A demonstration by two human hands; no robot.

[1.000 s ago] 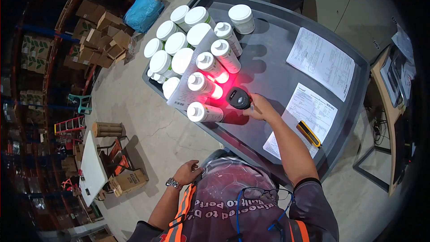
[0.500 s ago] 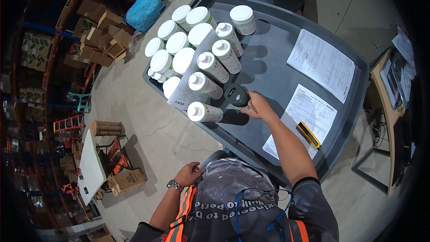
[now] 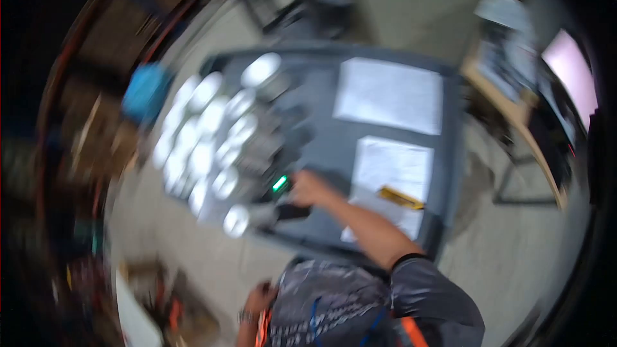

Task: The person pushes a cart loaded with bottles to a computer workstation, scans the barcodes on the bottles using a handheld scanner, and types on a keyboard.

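At seven o'clock on the grey plastic tray, the right hand is grasping a dark, green-lit scanner; left hand, cannot tell.

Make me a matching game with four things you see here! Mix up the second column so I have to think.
1. yellow tool
2. scanner
3. white containers
4. bag

A. crowded together on the gray tray
B. bright blue
C. lying on a paper sheet
D. in the right hand, with a green light

Right pairs: 1-C, 2-D, 3-A, 4-B
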